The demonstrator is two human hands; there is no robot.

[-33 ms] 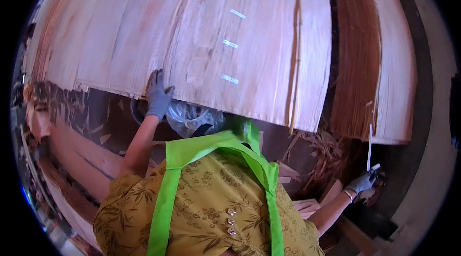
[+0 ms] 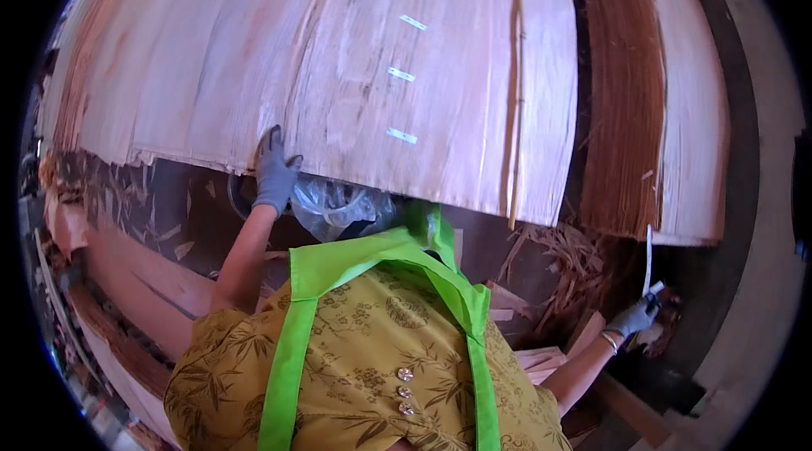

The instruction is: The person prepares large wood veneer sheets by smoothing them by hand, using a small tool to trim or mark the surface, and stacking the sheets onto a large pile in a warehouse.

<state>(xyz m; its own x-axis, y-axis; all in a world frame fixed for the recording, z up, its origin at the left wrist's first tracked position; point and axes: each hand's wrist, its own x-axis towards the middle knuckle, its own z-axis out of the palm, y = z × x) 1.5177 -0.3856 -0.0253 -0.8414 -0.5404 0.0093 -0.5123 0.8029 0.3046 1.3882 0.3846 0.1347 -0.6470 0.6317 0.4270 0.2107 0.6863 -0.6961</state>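
My left hand, in a grey glove, rests with fingers spread on the near edge of a wide, pale wood veneer sheet. Several short white tape pieces stick to that sheet in a row. Away to the right, my gloved right hand is closed on a thin white strip, which runs up towards the near corner of another veneer stack. A short white piece shows at the fingers; the rest of what they grip is hidden.
A thin brown stick lies lengthwise along the sheet's right part. To its right stands a reddish-brown veneer stack with a pale sheet beside it. Crumpled clear plastic and wood shavings lie below the near edge.
The white strip at my right hand has gone from straight to slightly bowed, and that hand has shifted a little up and left. My left hand stays on the sheet.
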